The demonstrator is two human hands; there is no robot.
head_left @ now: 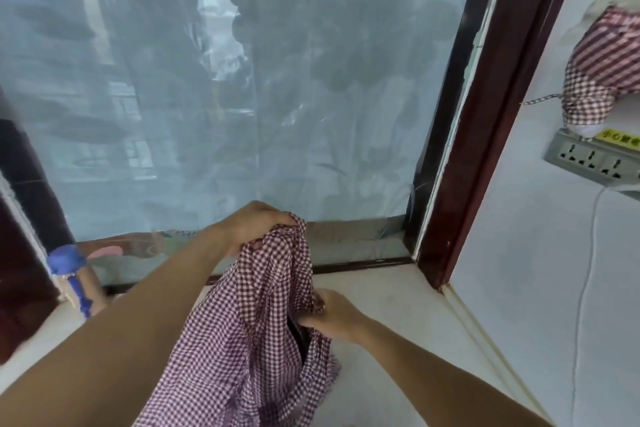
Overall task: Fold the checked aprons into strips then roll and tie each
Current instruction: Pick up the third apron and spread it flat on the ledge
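Left hand (254, 225) clamps the bunched top of the checked apron (249, 329) at 12 o'clock, letting it hang; right hand (334, 315) pinches an edge at 3 o'clock, probably to find a straight side for folding.

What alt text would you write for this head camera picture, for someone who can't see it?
A person's left hand grips the bunched top of a red checked apron while the right hand pinches its edge lower down. Behind is a film-covered window; more checked cloth hangs above a power strip.
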